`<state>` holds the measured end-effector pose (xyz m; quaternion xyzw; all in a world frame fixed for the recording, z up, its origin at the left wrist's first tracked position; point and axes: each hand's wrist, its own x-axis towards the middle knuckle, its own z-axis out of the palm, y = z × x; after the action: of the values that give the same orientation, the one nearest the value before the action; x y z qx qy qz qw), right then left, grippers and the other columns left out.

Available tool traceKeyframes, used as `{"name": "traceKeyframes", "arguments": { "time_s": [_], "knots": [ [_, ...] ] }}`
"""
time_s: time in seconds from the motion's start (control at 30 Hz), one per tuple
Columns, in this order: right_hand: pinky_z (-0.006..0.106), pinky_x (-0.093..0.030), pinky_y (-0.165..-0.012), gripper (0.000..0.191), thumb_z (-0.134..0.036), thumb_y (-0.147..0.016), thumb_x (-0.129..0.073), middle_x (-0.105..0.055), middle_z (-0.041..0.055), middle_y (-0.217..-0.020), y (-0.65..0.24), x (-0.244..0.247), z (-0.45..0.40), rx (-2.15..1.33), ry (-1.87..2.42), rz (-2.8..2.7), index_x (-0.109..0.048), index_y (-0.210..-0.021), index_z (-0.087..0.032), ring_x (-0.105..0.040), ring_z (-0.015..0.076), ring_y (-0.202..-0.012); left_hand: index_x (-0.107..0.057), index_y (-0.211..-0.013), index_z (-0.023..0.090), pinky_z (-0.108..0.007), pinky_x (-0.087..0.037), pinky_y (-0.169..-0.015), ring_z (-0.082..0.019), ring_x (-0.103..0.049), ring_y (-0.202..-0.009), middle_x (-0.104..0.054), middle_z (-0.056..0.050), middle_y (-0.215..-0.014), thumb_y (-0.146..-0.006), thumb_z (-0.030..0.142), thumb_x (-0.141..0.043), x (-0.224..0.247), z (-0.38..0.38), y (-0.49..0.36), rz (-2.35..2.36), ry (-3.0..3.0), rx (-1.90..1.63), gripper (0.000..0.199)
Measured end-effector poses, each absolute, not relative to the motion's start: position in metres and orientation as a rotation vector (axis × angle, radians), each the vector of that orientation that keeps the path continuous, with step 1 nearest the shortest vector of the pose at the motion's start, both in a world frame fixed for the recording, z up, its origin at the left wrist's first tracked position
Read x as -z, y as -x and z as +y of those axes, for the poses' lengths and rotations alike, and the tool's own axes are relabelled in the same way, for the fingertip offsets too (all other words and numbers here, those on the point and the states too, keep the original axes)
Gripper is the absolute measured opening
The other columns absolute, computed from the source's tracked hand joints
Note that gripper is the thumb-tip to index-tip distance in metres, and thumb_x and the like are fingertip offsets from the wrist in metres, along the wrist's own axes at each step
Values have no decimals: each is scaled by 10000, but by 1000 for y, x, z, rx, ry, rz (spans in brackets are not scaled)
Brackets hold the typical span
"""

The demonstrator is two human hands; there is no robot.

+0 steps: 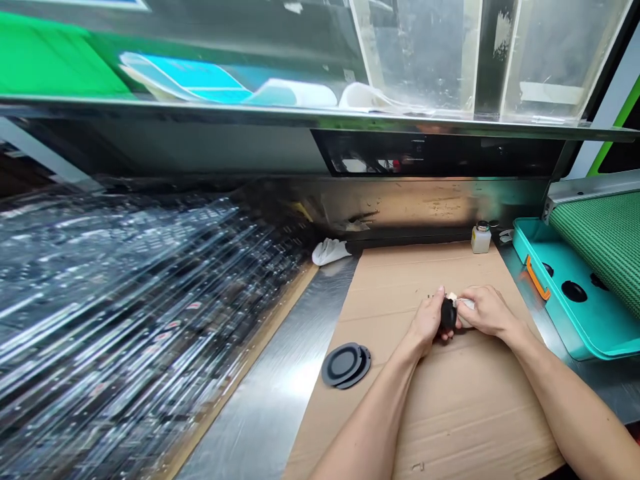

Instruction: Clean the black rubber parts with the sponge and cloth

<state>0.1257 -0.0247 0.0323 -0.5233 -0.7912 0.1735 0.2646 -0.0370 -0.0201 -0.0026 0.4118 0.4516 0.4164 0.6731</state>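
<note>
Over a cardboard sheet (370,300), my left hand (429,321) is closed around a small black round part (449,315), which is tilted on its edge. My right hand (487,310) pinches a white cloth (466,305) against the right side of that part. The fingertips of both hands almost meet there. To the left of my forearms, two dark grey discs (342,365) lie overlapped on the cardboard. A small white bottle with a metal cap (481,239) stands upright at the cardboard's far right corner.
At right, a teal tray (575,327) with an orange clip holds several black round parts, beside a green mesh conveyor belt (605,233). Plastic-wrapped stacks (150,320) fill the left. A crumpled white cloth (330,251) lies near the metal back wall. A metal shelf edge (300,115) crosses above.
</note>
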Motion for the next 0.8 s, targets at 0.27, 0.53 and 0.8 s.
{"name": "traceKeyframes", "arguments": {
  "time_s": [0.27, 0.53, 0.8],
  "knots": [
    [260, -418, -672, 284, -410, -910, -545, -737, 25, -768, -150, -12, -1, -274, 1528, -1654, -734, -823, -218, -652, 182, -716, -604, -948, 56, -145, -385, -337, -82, -498, -395, -638, -116, -661, -1040, 403, -224, -13, -2, 63, 748, -131, -929, 522],
    [266, -432, -744, 260, -364, -908, -525, -769, 44, -902, -157, 5, 9, -166, 1596, -1798, -746, -860, -236, -685, 199, -836, -606, -1014, 47, -175, -444, -361, -108, -547, -438, -653, -133, -707, -1039, 408, -245, -9, 0, 63, 717, -96, -947, 511],
    [282, -455, -800, 277, -382, -923, -527, -766, 44, -899, -166, 12, 13, -206, 1725, -1811, -761, -919, -234, -686, 213, -876, -650, -1038, 109, -185, -471, -435, -119, -578, -522, -679, -128, -768, -1008, 531, -355, -14, -10, 58, 571, -231, -1031, 515]
  ]
}}
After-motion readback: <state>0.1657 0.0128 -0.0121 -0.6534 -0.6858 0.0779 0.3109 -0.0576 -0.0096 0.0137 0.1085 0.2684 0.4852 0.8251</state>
